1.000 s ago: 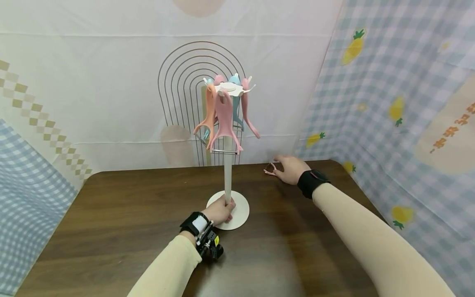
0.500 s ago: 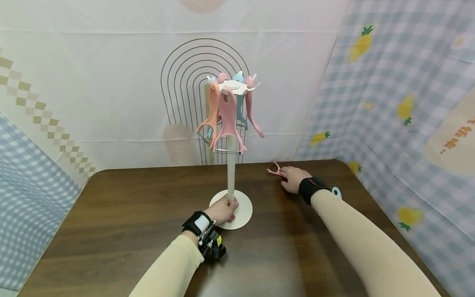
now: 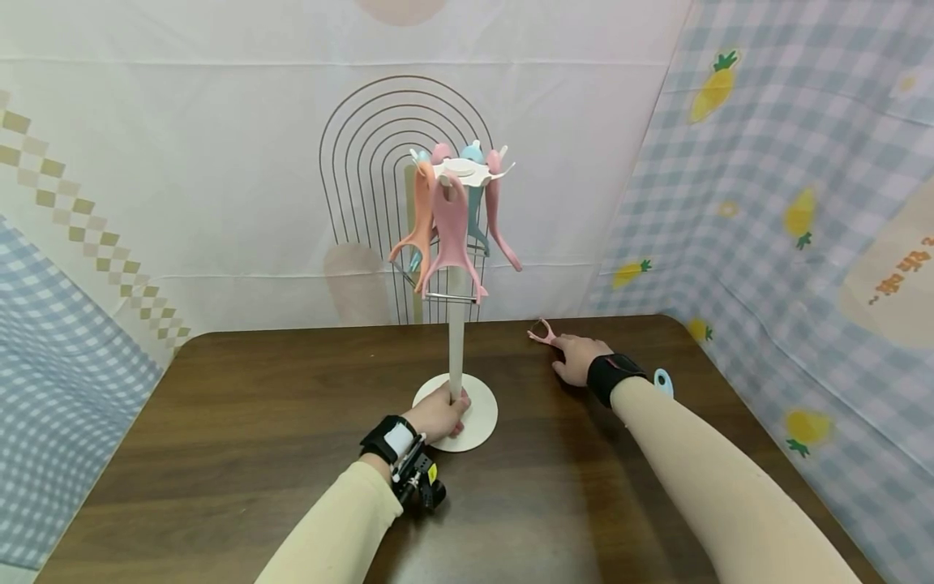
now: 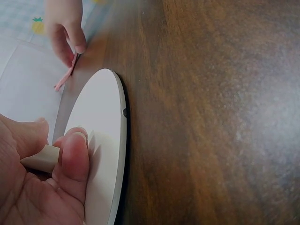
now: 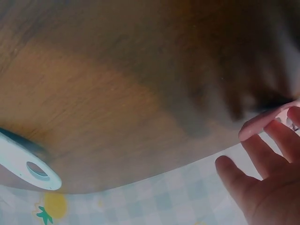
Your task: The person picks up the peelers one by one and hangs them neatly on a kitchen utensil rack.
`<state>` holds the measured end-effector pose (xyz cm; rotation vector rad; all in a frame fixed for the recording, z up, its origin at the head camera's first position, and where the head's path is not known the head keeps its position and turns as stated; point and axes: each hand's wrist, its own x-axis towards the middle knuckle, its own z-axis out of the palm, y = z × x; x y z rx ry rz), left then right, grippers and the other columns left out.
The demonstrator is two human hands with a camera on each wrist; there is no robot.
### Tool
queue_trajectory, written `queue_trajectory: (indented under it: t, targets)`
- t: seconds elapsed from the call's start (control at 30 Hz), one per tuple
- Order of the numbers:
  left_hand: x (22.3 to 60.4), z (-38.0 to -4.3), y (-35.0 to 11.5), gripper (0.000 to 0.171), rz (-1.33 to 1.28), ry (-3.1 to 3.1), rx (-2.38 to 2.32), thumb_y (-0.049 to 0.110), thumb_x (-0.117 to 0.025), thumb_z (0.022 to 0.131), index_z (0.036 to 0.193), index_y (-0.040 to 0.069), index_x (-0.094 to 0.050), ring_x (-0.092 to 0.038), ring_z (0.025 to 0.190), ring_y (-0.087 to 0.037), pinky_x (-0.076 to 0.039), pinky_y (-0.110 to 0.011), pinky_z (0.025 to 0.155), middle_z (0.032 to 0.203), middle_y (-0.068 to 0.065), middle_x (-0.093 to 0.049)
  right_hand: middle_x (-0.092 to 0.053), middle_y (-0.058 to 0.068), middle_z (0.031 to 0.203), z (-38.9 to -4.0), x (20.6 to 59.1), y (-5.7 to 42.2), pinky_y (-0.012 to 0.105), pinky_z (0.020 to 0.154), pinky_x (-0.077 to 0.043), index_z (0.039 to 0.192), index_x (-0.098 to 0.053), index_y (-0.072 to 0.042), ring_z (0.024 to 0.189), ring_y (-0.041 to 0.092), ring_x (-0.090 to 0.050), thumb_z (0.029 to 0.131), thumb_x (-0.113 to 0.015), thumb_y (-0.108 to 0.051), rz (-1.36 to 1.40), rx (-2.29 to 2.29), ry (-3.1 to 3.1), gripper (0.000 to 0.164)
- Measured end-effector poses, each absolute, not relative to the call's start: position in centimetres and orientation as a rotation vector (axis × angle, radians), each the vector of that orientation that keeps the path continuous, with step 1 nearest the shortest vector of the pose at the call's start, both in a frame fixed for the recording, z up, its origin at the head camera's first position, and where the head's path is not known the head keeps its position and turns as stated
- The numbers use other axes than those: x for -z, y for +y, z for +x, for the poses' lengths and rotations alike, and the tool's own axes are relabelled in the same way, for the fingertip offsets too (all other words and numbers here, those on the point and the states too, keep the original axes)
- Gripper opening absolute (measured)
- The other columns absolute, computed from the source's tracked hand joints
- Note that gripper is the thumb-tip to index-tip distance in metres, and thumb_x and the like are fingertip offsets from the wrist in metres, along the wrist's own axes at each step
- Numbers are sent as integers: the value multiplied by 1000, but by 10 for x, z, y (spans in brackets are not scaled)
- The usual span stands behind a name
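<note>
My left hand grips the white stand's pole low down, just above its round base. Y-shaped peelers hang from the stand's top hooks, among them an orange peeler, a pink peeler in front and a light blue peeler behind. Near the table's back edge, my right hand pinches the handle of another pink peeler, whose forked head points away to the left. The right wrist view shows the fingers at the pink handle; its head is mostly cut off there.
A light blue handle with a hole lies to the right, partly behind my right forearm in the head view. The brown table ends at a white patterned cloth behind and a blue checked cloth on the right.
My right hand has come back slightly toward me, its fingers shifting from beside the peeler's head to its handle. The light blue handle has come into sight. My left hand keeps its grip.
</note>
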<state>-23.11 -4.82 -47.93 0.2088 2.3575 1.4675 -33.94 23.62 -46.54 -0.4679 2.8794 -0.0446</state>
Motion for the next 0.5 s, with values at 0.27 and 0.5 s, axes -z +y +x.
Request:
queue_trajectory:
  t: [0.27, 0.5]
  targets:
    - [479, -232, -48, 13, 215, 2362, -1447, 13, -45, 104, 103, 1, -48, -55, 63, -17, -49, -29, 59, 74, -9, -54, -33, 23, 150, -340, 470, 235, 61, 104, -29, 148, -37, -7, 133, 43, -37, 100, -53, -29, -411, -17, 2853, 55]
    - [480, -231, -49, 13, 210, 2361, -1448, 14, -45, 104, 103, 1, -48, -55, 64, -18, -49, -29, 60, 75, -10, -54, -33, 24, 149, -334, 468, 229, 58, 104, -32, 146, -39, -5, 131, 45, -36, 98, -53, -29, -419, -61, 2811, 56]
